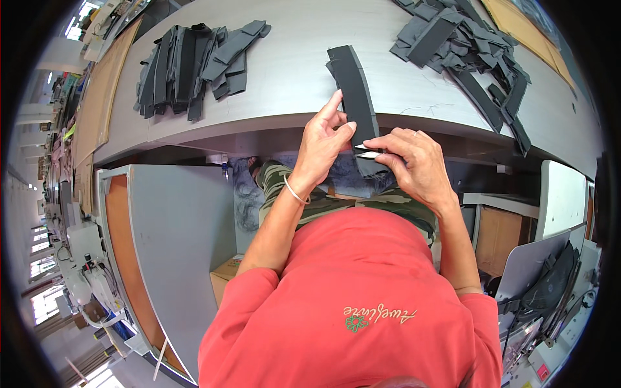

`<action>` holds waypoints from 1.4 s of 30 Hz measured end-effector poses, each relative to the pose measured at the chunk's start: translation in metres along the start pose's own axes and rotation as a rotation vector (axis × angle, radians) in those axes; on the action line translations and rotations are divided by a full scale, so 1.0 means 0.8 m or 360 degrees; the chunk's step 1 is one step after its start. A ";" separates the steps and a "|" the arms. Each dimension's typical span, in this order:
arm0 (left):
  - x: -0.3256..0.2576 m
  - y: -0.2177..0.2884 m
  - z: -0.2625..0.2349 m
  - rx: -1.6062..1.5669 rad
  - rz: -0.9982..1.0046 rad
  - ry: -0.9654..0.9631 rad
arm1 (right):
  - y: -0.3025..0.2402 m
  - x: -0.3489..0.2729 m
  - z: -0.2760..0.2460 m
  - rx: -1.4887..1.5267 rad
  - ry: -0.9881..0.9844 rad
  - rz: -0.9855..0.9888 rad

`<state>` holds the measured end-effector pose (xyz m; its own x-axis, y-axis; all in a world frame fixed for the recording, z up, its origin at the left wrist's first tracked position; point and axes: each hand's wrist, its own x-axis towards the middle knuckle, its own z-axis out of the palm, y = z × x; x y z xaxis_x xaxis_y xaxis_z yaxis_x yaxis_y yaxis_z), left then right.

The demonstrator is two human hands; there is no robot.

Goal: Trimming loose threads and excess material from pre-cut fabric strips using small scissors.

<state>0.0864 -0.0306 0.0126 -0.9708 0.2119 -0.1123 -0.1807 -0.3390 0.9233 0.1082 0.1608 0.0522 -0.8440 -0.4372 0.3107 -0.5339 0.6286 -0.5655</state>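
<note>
Grey cabinet (174, 239) left; cardboard box (223, 275) alongside; black bag (556, 278) far right.

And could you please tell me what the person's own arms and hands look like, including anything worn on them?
The left hand and right hand are ungloved. Short red sleeves cover the upper arms, leaving the forearms uncovered. A thin, pale bangle circles the left wrist; no cables show on either arm.
</note>
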 end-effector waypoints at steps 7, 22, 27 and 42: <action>-0.001 0.001 0.000 0.0147 0.0017 0.0012 | -0.001 0.003 0.010 -0.0261 0.0069 -0.0190; 0.002 -0.012 0.005 -0.0166 -0.0036 -0.0114 | 0.008 0.003 0.024 0.0498 0.0213 0.0293; -0.005 -0.024 0.009 0.0488 0.0212 0.0048 | 0.015 0.011 0.033 0.0592 0.0569 0.0279; -0.027 0.031 0.010 0.0609 0.0308 -0.0369 | 0.016 0.020 -0.002 0.2112 0.0505 0.0715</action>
<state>0.1045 -0.0364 0.0408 -0.9124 0.3913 0.1197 0.1131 -0.0400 0.9928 0.0876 0.1628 0.0512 -0.9950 -0.0956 -0.0281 0.0690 -0.4582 -0.8862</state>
